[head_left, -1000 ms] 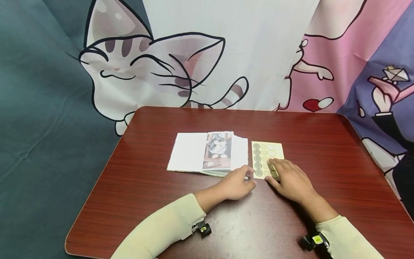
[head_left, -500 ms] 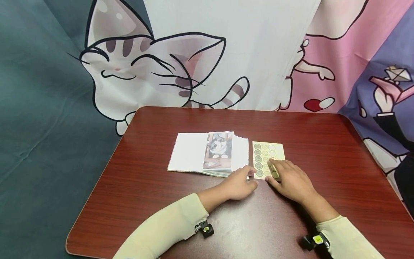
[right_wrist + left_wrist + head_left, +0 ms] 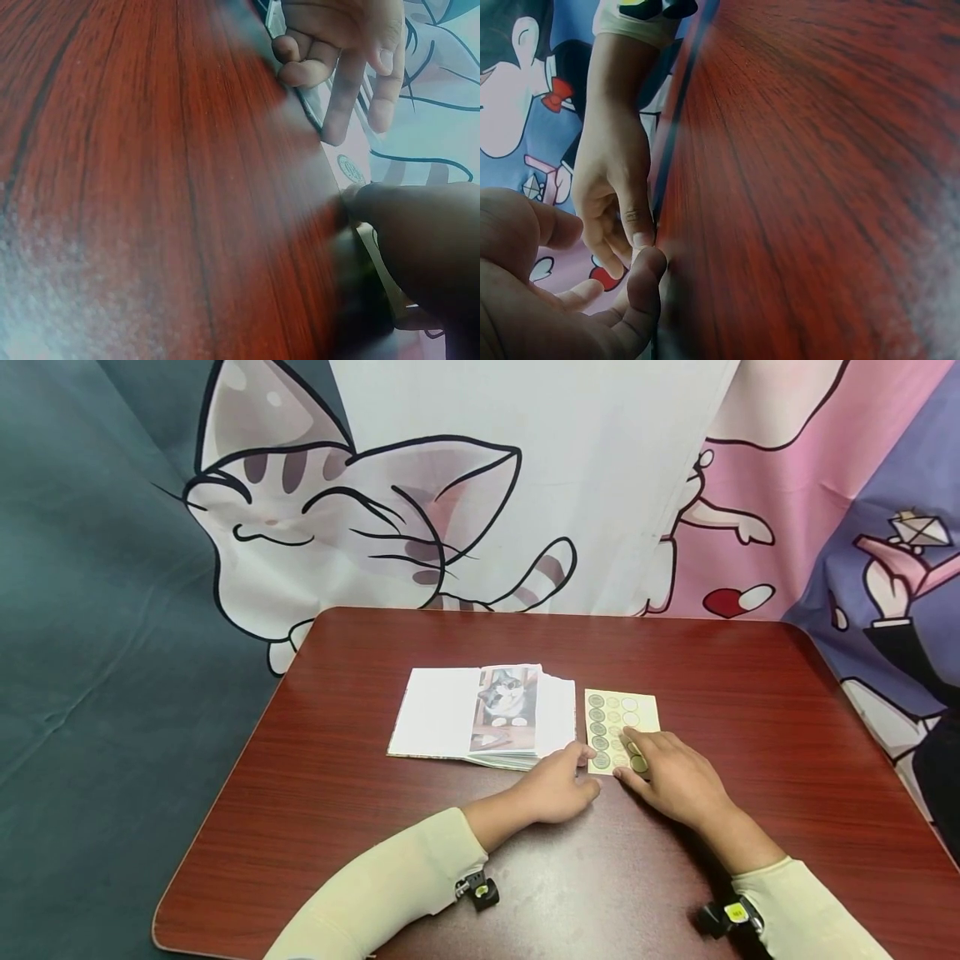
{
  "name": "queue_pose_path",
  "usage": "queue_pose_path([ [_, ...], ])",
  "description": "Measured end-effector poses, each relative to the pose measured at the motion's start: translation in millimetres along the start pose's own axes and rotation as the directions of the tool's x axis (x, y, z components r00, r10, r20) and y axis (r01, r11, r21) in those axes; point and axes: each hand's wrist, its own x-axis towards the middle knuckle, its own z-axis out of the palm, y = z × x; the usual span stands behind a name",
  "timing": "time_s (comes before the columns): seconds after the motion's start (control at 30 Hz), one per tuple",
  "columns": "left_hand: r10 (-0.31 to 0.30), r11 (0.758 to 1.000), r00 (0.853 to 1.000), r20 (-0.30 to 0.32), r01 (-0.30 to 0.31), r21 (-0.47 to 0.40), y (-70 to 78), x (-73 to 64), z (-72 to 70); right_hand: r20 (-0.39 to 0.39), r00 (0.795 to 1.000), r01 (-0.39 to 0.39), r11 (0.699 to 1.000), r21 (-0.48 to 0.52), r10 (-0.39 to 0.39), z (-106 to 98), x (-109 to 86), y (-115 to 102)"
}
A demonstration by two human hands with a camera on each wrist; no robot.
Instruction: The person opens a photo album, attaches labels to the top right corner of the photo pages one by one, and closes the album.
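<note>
A pale yellow sheet of round stickers (image 3: 612, 714) lies on the table just right of an open photo album (image 3: 435, 710). My right hand (image 3: 678, 783) rests on the sheet's lower right part, fingers extended over the stickers and thumb at the bottom edge. The palm covers some of the stickers. From the left, my left hand (image 3: 553, 787) reaches past the album's lower right corner, its index fingertip at the sheet's lower left edge. In the right wrist view, the left hand (image 3: 337, 45) has two fingers extended and others bent, with nothing between them.
A cat photo (image 3: 504, 710) shows on the album page. The brown wooden table (image 3: 300, 843) has rounded corners. Cartoon-printed cloth (image 3: 615, 485) hangs behind it. Small black cameras sit at both sleeve cuffs.
My left hand has shifted slightly right, toward the sheet's lower left edge. The right hand stays on the sheet, and the album has not moved.
</note>
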Motion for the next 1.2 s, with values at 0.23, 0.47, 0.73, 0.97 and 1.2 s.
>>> queue_pose_path([
  [0.23, -0.03, 0.999, 1.0, -0.009, 0.03, -0.017, 0.4, 3.3, 3.3, 0.022, 1.0, -0.018, 1.0, -0.009, 0.019, -2, -0.1, -1],
  [0.47, -0.011, 0.998, 0.997, -0.071, 0.007, -0.055, -1.3, 5.6, 6.3, 0.058, 0.996, -0.07, 0.997, 0.026, 0.068, -4, -0.1, -2],
  [0.73, -0.026, 0.985, 0.99, -0.139, 0.002, -0.171, 0.0, 10.6, 12.9, 0.08, 0.989, -0.132, 0.983, 0.13, 0.122, -8, 1.2, -4],
  [0.97, -0.153, 0.892, 0.975, -0.16, 0.066, -0.448, 2.5, 18.6, 20.6, 0.077, 0.98, -0.192, 0.966, 0.171, 0.181, -10, -0.3, -7],
  [1.2, -0.276, 0.7, 0.955, -0.111, 0.121, -0.703, 8.7, 25.1, 25.9, 0.08, 0.974, -0.222, 0.956, 0.191, 0.21, -10, -0.7, -8],
])
